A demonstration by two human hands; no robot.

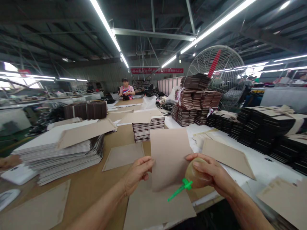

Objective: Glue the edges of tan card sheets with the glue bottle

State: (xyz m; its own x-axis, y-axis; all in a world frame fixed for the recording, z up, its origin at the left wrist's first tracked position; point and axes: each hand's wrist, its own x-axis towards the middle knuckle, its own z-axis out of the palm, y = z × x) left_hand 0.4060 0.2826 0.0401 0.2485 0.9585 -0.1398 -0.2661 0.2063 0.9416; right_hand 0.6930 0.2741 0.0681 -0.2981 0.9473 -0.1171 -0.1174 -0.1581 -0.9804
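One thin bead only, probably: hold the card (168,153) pinched steady in the left hand (136,174), gently squeeze the bottle (195,177) clasped in the right hand (213,174).

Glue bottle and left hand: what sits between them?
Head view: the tan card sheet, pinched by the left hand, stands between it and the glue bottle in the right hand.
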